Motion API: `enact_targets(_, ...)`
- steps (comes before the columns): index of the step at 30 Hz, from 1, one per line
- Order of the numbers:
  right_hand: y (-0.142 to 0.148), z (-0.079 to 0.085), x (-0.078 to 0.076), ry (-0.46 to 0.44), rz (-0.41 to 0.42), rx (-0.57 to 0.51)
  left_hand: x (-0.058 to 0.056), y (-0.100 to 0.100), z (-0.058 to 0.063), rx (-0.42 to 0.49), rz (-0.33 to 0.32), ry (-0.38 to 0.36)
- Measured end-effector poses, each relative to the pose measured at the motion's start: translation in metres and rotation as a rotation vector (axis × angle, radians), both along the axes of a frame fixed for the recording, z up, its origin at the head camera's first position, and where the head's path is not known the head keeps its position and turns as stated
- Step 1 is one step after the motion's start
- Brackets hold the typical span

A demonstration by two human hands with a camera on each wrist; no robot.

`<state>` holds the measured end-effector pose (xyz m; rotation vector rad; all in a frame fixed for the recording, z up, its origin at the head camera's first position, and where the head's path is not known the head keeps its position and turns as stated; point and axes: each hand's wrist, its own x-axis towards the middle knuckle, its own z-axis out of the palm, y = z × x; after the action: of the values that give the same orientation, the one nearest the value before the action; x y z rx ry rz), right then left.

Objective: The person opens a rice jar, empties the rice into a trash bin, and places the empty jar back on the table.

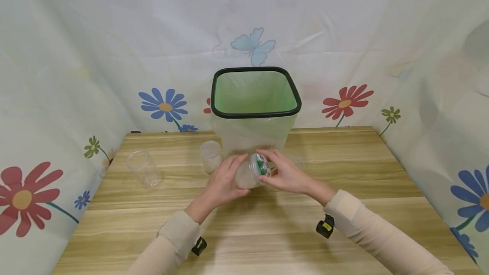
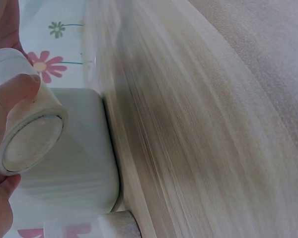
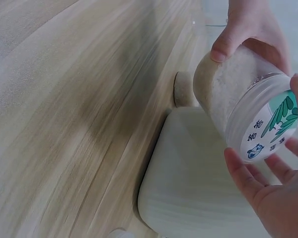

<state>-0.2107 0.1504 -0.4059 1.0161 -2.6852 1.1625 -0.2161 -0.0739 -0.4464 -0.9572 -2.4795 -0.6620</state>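
Note:
A clear jar [image 1: 244, 176] with pale, grainy contents is tilted above the table, its lid end turned toward the right. My left hand [image 1: 225, 180] grips the jar's body from the left, thumb near its base. On the other side my right hand [image 1: 289, 176] holds the rim of the lid [image 3: 270, 130], fingers and thumb spread around it. The lid has a clear edge and a printed top with green leaves and dark characters. In the left wrist view the jar's round base [image 2: 32, 144] faces the camera.
Behind the hands stands a pale green bin with a black rim [image 1: 256, 116]. A smaller clear container [image 1: 211, 158] with pale contents is left of the bin's base, and a clear cup [image 1: 145, 169] stands farther left. Another clear object [image 1: 298, 163] lies partly behind my right hand.

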Motion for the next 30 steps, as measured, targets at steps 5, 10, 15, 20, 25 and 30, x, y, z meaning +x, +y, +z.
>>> enact_targets(5,0.0013,-0.0020,-0.0007,-0.001,0.032,-0.007,0.0006,-0.0005,0.0011,-0.003,0.000,-0.003)
enact_targets(10,0.0019,-0.0045,-0.0011,0.012,0.074,-0.008,0.0012,-0.0009,0.0005,-0.014,0.008,-0.014)
enact_targets(15,0.0030,-0.0066,-0.0011,0.052,0.104,0.008,0.0014,-0.0011,-0.0002,-0.010,0.005,-0.005)
enact_targets(20,0.0039,-0.0064,-0.0001,0.105,0.125,0.042,0.0016,-0.0011,-0.0009,0.000,-0.003,-0.002)
enact_targets(25,0.0045,-0.0041,0.0007,0.129,0.157,0.056,0.0007,-0.0014,-0.0015,0.000,0.000,-0.006)
enact_targets(30,0.0014,-0.0004,0.0002,0.160,0.143,0.053,-0.0008,-0.0023,-0.0011,-0.001,0.004,-0.006)
